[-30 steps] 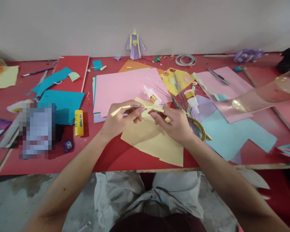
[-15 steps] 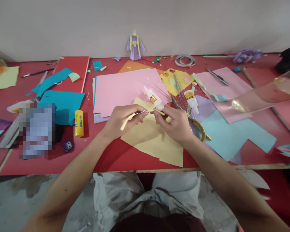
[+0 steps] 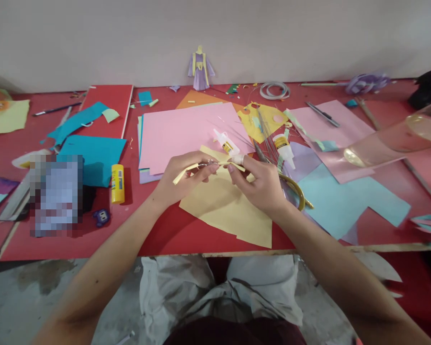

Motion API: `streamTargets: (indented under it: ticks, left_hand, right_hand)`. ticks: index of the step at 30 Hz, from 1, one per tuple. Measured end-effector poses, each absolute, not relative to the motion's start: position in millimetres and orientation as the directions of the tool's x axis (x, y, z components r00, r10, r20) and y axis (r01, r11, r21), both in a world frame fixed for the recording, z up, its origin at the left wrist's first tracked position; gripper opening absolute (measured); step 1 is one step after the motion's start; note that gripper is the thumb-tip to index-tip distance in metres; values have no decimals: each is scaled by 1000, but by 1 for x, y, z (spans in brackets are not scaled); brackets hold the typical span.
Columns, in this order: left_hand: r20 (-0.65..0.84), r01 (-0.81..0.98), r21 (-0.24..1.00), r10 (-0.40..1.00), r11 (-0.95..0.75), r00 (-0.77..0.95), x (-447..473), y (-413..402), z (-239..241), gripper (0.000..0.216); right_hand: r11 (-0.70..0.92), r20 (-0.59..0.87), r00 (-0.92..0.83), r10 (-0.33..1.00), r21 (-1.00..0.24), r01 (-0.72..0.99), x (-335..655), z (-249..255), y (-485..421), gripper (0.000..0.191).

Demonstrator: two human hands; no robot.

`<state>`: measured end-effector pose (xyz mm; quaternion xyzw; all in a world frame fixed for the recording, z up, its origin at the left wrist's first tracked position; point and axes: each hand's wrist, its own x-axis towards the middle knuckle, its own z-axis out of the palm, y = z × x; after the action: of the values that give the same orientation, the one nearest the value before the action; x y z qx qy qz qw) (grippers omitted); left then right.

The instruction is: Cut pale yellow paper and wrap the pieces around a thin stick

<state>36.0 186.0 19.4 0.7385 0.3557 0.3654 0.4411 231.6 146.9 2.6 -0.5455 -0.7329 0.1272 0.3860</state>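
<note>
Over a pale yellow paper sheet (image 3: pixel 230 211), both my hands pinch a thin wire (image 3: pixel 207 164) with pale yellow paper on it. My left hand (image 3: pixel 175 178) is closed on the wire, and a folded yellow paper end (image 3: pixel 182 175) sticks out past its thumb to the left. My right hand (image 3: pixel 264 187) pinches a narrow yellow paper strip (image 3: pixel 238 167) between thumb and forefinger; a whitish wrap covers one fingertip. The fingertips of the two hands are a short gap apart. Just beyond them lies a small white glue bottle (image 3: pixel 227 143).
A pink paper stack (image 3: pixel 187 132) lies behind my hands; a yellow glue stick (image 3: pixel 118 184) stands to the left. Right are another glue bottle (image 3: pixel 284 149), light blue paper (image 3: pixel 348 203) and a clear bottle (image 3: pixel 388 140). A purple paper figure (image 3: pixel 200 72) leans on the wall.
My left hand's fingers have shifted slightly, and the folded yellow end has moved a little left and down. More wire shows between the fingers. My right hand stays nearly in place.
</note>
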Motion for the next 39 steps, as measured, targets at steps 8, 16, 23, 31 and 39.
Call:
streamTargets:
  ticks: [8, 16, 23, 31, 39]
  left_hand:
    - [196, 41, 973, 905, -228, 377, 36, 188, 16, 20]
    - [152, -78, 988, 939, -134, 307, 34, 194, 20, 18]
    - [171, -79, 985, 938, -154, 300, 33, 195, 18, 18]
    - [176, -88, 984, 937, -156, 303, 31, 197, 15, 17]
    - [171, -77, 985, 933, -155, 318, 30, 198, 15, 17]
  right_hand:
    - [355, 386, -116, 915, -637, 684, 232, 1, 148, 26]
    - [417, 356, -242, 903, -584, 696, 236, -16, 162, 22]
    - [370, 327, -241, 914, -428, 824, 239, -28, 169, 30]
    - [290, 279, -187, 942, -396, 871, 238, -24, 169, 39]
    - [219, 255, -149, 955, -271, 938, 244, -23, 172, 25]
